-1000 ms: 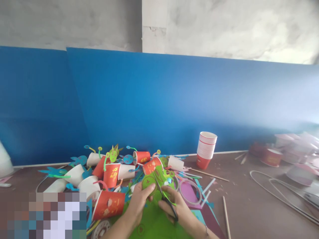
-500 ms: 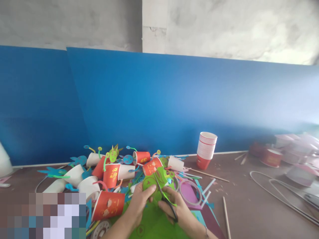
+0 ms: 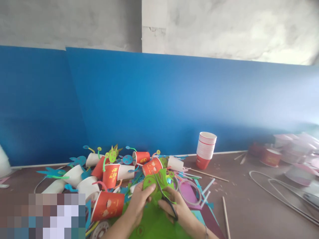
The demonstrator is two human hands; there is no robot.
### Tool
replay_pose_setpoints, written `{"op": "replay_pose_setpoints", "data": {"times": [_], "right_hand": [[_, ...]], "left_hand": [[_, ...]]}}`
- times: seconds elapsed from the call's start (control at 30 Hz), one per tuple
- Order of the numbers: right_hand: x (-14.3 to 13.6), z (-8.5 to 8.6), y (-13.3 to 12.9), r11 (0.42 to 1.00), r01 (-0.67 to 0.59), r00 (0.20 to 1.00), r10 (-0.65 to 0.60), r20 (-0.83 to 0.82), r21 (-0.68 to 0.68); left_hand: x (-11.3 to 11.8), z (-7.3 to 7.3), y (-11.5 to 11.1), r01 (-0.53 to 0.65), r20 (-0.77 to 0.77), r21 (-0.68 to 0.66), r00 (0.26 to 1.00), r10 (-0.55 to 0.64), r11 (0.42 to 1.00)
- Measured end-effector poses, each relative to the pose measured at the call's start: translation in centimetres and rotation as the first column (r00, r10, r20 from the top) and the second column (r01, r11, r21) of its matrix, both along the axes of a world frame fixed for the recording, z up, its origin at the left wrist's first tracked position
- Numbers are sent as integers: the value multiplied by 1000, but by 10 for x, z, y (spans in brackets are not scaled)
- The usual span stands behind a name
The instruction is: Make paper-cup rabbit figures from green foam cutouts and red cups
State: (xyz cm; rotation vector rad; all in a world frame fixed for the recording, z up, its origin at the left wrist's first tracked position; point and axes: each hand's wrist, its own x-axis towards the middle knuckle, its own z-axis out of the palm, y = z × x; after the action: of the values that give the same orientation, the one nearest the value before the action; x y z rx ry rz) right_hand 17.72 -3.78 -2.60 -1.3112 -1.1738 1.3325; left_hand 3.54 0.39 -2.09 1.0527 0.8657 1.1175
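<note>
My left hand point(image 3: 141, 199) pinches a piece of green paper point(image 3: 149, 181) that has a round outline drawn on it. In my right hand point(image 3: 175, 205) is a pair of black-handled scissors point(image 3: 169, 206), fingers closed about the handles. The scissor blades lie against the green paper, just right of the drawn circle. A curling green strip point(image 3: 162, 177) hangs off the piece beside the blades. Below both hands spreads a larger green sheet point(image 3: 154, 222), with a small printed shape near its lower left.
Red and white paper cups point(image 3: 108, 205) with coloured pipe cleaners and paper cutouts crowd the left. A stack of cups point(image 3: 206, 149) stands by the blue board point(image 3: 149, 99). Tape rolls point(image 3: 189, 192) lie right of my hands, near a wooden stick point(image 3: 226, 217) and a cable point(image 3: 279, 189).
The green piece and strip have shifted slightly around the scissor blades. Both hands keep their hold in nearly the same place.
</note>
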Motion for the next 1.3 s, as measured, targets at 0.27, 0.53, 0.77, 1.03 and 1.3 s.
{"op": "replay_pose_setpoints", "data": {"times": [0.27,0.53,0.77,1.03,1.3], "right_hand": [[0,1,-1,998,-56,998,56,0,9],[1,-2,1,993,-84,996,86,-23,83],[0,3,0,996,-60,998,62,-33,71],[-1,0,2,996,-50,997,54,-57,71],[7,-10,3,999,32,995,-33,-99,-11]], "left_hand": [[0,2,-1,-10,-30,13,999,11,1000],[0,2,-1,-8,-37,21,999,9,1000],[1,0,2,12,-23,33,1000,-11,999],[-1,-2,1,63,-68,37,996,-60,997],[-3,0,3,62,-74,25,995,-60,998]]}}
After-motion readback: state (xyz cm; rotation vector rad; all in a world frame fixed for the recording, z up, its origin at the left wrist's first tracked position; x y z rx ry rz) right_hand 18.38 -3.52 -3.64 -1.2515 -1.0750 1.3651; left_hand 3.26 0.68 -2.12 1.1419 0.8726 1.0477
